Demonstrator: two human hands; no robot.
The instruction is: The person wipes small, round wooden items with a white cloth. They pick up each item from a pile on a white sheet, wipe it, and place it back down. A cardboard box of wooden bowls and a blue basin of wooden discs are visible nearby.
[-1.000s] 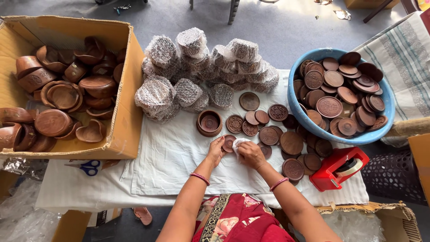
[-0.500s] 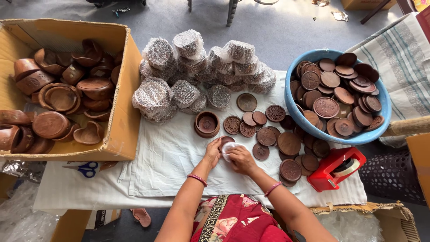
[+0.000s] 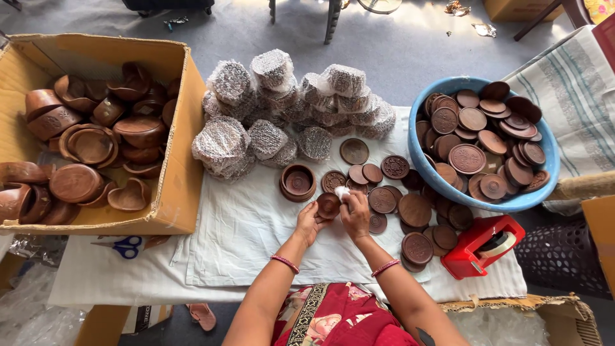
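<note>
Nearest the camera, a red patterned garment [image 3: 333, 320] and two bare forearms with thin bangles, reaching up over the white cloth [image 3: 243, 237] on the table. Left hand [image 3: 309, 221] cupped under a small round brown wooden lid [image 3: 328, 205], fingers closed on its near edge, lid tilted slightly toward the right. Right hand [image 3: 354, 214] just beside it, pinched shut on a small white wad [image 3: 342, 193] pressed against the lid's far right rim; both hands close together, nearly touching at the lid. Just left of the hands, a round wooden bowl [image 3: 298, 182] standing upright on the cloth. To the right, a scatter of flat carved wooden discs [image 3: 410, 218] lying on the cloth, some overlapping, and beyond them near the table's edge a red tape dispenser [image 3: 482, 247]. Off to the left on the bare table, blue-handled scissors [image 3: 122, 245]. Farther back on the left, a cardboard box [image 3: 173, 192] heaped with brown wooden bowls and heart-shaped dishes. At the middle rear, a pile of foil-wrapped bundles [image 3: 282, 109]. At the right rear, a blue plastic basin [image 3: 506, 202] full of more carved discs, with a striped cloth [image 3: 576, 96] beside it.
</note>
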